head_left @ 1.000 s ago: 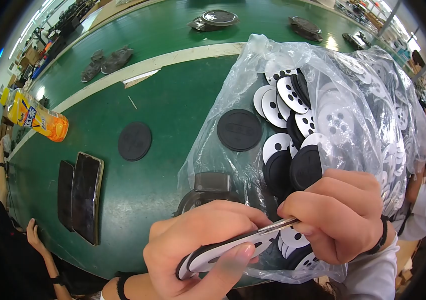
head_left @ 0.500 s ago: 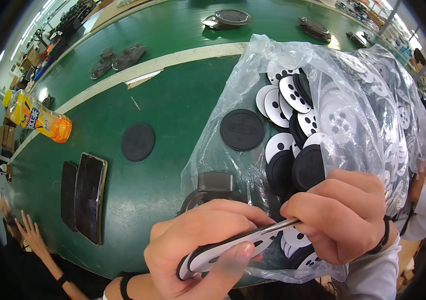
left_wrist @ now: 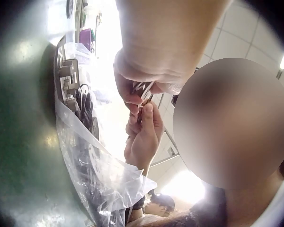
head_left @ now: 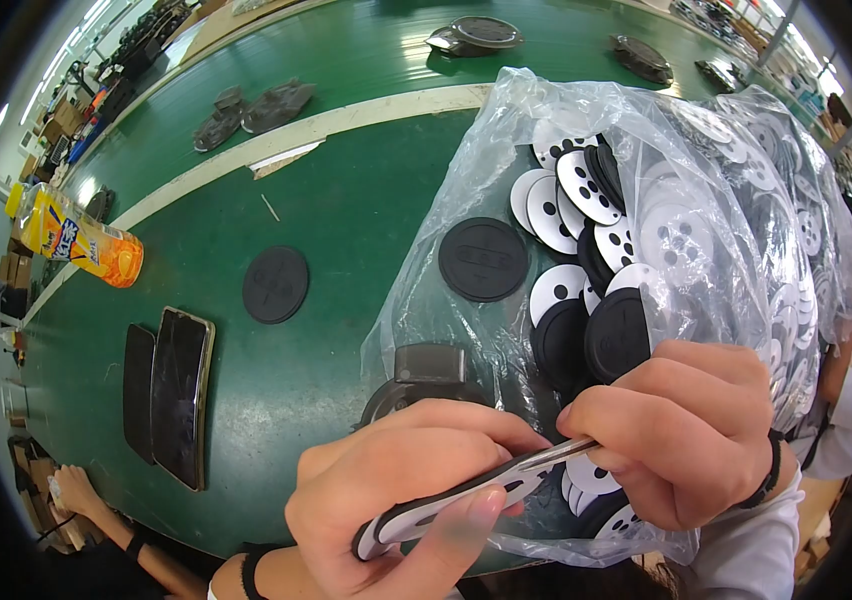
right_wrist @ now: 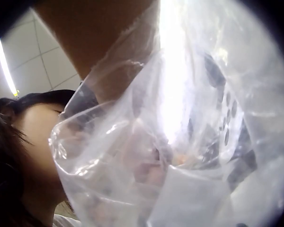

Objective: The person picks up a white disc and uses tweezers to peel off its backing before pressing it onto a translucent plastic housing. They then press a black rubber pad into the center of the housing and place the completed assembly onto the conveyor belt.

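My left hand [head_left: 371,475] grips a round pad [head_left: 399,523], white with black holes on its face and black at the edge. The thumb lies across the white face, and fingers cover much of the rest. Between the thumb and curled fingers of my right hand [head_left: 681,430] are thin metal tweezers [head_left: 564,453], their points at the pad's near edge. Both hands meet closely in the left wrist view, the left hand [left_wrist: 128,82] above the right hand [left_wrist: 144,137]. Plastic film covers most of the right wrist view.
A clear plastic bag [head_left: 426,250] holds many black and white pads [head_left: 586,190]. A dark plastic part [head_left: 429,365] sits under its edge. Leftward are a loose black disc [head_left: 276,285], a phone [head_left: 183,400] and a drink bottle [head_left: 76,235]. Dark parts [head_left: 486,33] lie beyond the pale strip.
Both hands stay almost still, with the tweezers at the pad's edge. The dark parts beyond the strip have shifted right. Another person's hand at the lower left has moved.
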The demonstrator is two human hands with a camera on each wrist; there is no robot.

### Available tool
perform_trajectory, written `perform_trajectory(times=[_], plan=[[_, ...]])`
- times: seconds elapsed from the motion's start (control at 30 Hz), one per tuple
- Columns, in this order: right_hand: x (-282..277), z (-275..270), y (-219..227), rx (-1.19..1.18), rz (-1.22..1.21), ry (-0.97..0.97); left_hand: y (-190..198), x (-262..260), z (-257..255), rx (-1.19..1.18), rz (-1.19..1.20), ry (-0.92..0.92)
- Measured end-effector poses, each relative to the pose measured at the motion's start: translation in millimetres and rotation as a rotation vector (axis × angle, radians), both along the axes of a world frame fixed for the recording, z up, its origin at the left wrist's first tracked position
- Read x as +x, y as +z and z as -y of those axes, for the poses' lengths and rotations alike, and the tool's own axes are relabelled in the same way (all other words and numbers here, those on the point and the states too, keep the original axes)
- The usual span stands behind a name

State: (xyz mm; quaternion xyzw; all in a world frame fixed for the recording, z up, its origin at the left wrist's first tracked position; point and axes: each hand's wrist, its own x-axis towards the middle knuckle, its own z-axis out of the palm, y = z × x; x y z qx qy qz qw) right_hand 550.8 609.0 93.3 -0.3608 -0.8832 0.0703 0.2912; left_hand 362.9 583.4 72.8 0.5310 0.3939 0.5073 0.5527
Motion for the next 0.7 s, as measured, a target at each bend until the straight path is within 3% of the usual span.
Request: perform_trajectory(times=[0.37,0.53,0.6,0.7], plan=[[-2,-2,0,-0.018,-0.052,0.012,-4,-1,-1,0.083,-0.058,-0.007],[-5,0,2,0.155,0.064,-0.069,-3,-1,-3,0.028,-0.044,-0.007],[-6,0,1,0.171,0.061,-0.080,-14,-6,-14,0.365,0.069,-0.153],[-6,0,0,0.190,0.048,-0.085,-20,-16,-19,0.398,-0.032,-0.234]])
